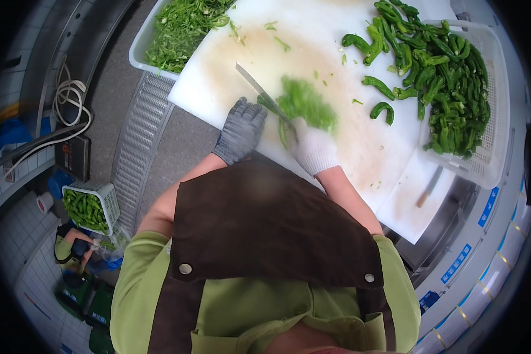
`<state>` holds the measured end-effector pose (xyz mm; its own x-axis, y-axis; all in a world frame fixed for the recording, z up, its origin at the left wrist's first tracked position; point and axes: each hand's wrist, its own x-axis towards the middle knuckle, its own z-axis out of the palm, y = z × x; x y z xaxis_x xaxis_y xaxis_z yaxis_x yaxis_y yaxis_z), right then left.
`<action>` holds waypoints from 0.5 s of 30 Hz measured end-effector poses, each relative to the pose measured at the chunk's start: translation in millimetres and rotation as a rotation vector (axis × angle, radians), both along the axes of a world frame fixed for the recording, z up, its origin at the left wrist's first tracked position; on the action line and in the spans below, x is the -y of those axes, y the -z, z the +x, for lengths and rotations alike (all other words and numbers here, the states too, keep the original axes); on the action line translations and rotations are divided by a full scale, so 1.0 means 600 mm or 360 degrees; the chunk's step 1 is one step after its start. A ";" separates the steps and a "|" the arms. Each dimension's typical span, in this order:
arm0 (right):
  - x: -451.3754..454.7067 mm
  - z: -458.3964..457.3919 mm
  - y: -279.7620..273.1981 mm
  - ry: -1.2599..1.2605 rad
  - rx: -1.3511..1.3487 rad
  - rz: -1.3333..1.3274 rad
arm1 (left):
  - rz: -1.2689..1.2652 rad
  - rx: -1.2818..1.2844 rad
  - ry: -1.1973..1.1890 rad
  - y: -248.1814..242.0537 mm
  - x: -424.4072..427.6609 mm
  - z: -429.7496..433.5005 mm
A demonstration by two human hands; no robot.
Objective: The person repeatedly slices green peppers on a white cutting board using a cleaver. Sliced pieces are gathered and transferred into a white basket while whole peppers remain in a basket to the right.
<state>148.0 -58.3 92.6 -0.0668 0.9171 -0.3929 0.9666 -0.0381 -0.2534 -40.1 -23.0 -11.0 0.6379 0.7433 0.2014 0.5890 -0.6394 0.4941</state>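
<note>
My right hand [313, 146], in a white knit glove, grips a kitchen knife [259, 85] whose blade slants up and left across the white cutting board [363, 163]. My left hand [242, 129], in a grey glove, rests at the near edge of the board with its fingertips close to the blade. A green pepper [265, 102] lies between those fingertips and the knife; whether the fingers press on it is hard to tell. Beside the blade and my right hand is a blurred heap of sliced green pepper [307, 104].
Whole green peppers [380, 87] lie loose at the board's right, by a white perforated basket [498, 110] of more. A tub [138, 55] of sliced peppers stands upper left. Another knife [429, 188] lies at lower right. A person [71, 243] crouches on the left near a pepper-filled crate [110, 205].
</note>
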 end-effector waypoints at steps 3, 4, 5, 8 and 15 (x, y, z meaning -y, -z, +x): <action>-0.003 -0.001 -0.006 -0.0036 0.0008 -0.0042 | 0.0050 0.0140 -0.0062 0.000 0.002 0.000; -0.006 -0.003 -0.007 -0.0053 -0.0012 -0.0050 | 0.0070 0.0196 -0.0087 0.001 0.002 0.000; -0.010 -0.005 -0.008 -0.0025 0.0020 -0.0111 | 0.0066 0.0193 -0.0086 0.002 0.001 -0.001; -0.007 -0.004 -0.010 0.0052 -0.0041 -0.0118 | 0.0091 0.0165 -0.0048 0.007 -0.012 -0.007; 0.114 0.091 -0.011 0.0755 -0.0291 0.0624 | 0.0172 0.0011 0.0803 -0.023 -0.144 0.035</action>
